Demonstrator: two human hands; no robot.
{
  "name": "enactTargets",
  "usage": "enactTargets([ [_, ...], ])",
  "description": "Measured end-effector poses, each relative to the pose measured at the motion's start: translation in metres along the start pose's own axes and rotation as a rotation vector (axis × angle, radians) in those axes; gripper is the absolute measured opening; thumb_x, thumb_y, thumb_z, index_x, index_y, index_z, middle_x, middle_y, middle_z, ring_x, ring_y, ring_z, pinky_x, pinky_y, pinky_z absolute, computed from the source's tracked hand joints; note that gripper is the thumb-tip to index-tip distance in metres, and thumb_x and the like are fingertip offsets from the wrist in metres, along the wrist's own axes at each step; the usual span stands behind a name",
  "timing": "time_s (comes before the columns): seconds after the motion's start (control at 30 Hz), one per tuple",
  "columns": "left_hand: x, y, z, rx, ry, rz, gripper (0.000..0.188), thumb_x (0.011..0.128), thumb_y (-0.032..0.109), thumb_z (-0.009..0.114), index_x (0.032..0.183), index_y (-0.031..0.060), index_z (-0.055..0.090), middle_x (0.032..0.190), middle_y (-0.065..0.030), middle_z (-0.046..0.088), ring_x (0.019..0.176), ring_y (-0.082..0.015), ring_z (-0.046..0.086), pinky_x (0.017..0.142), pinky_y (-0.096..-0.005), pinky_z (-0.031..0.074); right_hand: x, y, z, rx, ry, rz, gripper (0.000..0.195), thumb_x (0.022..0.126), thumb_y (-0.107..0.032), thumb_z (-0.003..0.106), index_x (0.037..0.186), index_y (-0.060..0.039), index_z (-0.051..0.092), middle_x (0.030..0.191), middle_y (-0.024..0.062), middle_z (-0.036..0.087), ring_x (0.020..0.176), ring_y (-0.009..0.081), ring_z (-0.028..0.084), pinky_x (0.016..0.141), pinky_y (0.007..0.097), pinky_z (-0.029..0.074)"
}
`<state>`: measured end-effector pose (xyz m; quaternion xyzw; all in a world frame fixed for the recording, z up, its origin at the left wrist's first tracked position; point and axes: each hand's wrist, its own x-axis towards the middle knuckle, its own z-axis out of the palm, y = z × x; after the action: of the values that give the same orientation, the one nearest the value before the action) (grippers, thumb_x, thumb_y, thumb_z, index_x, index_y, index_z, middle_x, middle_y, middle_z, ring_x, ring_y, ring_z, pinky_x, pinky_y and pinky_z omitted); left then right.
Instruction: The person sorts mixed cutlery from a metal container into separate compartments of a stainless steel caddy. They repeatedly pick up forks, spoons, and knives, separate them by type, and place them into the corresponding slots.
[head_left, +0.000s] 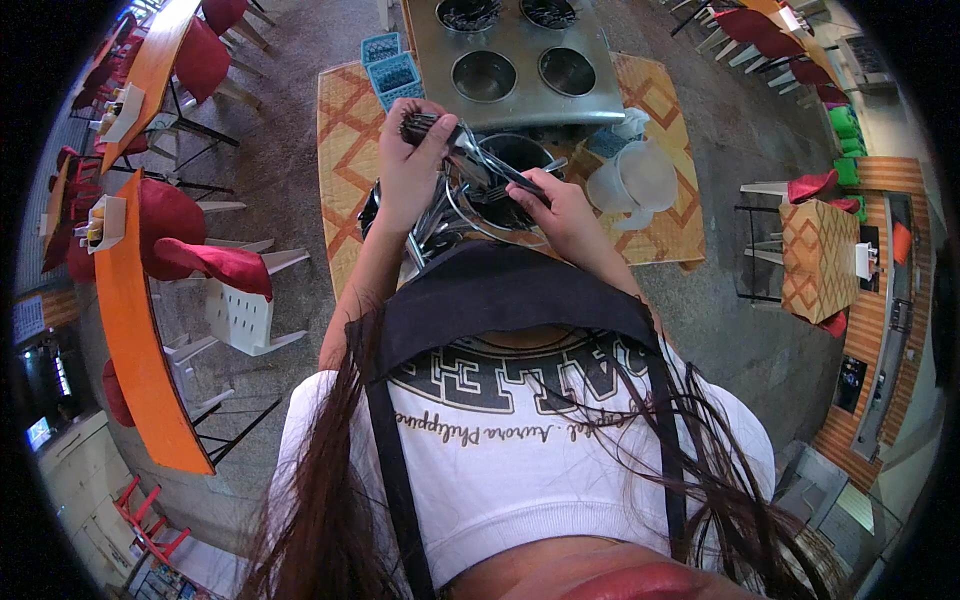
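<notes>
My left hand (418, 161) is closed round a bundle of forks (459, 139), their tined ends up by its fingers. My right hand (551, 204) pinches the dark handle of a piece of cutlery (517, 178) at the lower right of the bundle. Both hands are above a metal pot (491, 226) with more cutlery in it. More loose cutlery (442, 225) lies left of the pot, partly hidden by my left forearm and the dark apron (510, 289). Behind the pot stands a steel cutlery stand (517, 109) with round wells, the far ones holding dark utensils.
Blue plastic baskets (395, 77) stand left of the steel stand. A translucent plastic pitcher (634, 184) is on the patterned tablecloth (660, 240) at right, near a blue basket with a crumpled plastic bag (634, 122). Orange tables (139, 337) and chairs with red covers stand around.
</notes>
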<state>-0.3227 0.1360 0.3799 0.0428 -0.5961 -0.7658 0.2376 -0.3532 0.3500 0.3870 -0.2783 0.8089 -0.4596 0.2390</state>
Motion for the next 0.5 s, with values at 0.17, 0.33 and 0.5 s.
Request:
enactTargets([
  [0.17, 0.004, -0.004, 0.000, -0.036, 0.040, 0.066, 0.014, 0.090, 0.006, 0.063, 0.092, 0.0050, 0.050, 0.078, 0.0002, 0.056, 0.064, -0.0045, 0.049, 0.056, -0.0198, 0.039, -0.002, 0.011, 0.005, 0.078, 0.067, -0.116, 0.025, 0.097, -0.025, 0.053, 0.105, -0.0016, 0.059, 0.078, 0.0039, 0.059, 0.071, 0.0107, 0.053, 0.065, 0.0245, 0.043],
  [0.33, 0.000, -0.011, 0.004, -0.062, 0.110, 0.023, 0.014, 0.090, 0.007, 0.064, 0.091, 0.0056, 0.049, 0.077, 0.0012, 0.054, 0.064, -0.0042, 0.048, 0.056, -0.0193, 0.039, -0.010, 0.012, 0.005, 0.557, -0.143, 0.091, 0.023, 0.099, -0.026, 0.050, 0.105, -0.0058, 0.057, 0.067, -0.0049, 0.044, 0.058, 0.0031, 0.039, 0.051, 0.0188, 0.029],
  [0.5, 0.002, -0.013, 0.001, -0.149, 0.207, 0.014, 0.014, 0.091, 0.008, 0.063, 0.090, 0.0073, 0.048, 0.077, 0.0015, 0.054, 0.066, -0.0042, 0.048, 0.057, -0.0192, 0.039, -0.014, 0.020, 0.001, 0.571, -0.107, 0.060, 0.024, 0.099, -0.027, 0.048, 0.108, -0.0061, 0.056, 0.067, -0.0071, 0.040, 0.054, 0.0014, 0.033, 0.048, 0.0175, 0.024],
])
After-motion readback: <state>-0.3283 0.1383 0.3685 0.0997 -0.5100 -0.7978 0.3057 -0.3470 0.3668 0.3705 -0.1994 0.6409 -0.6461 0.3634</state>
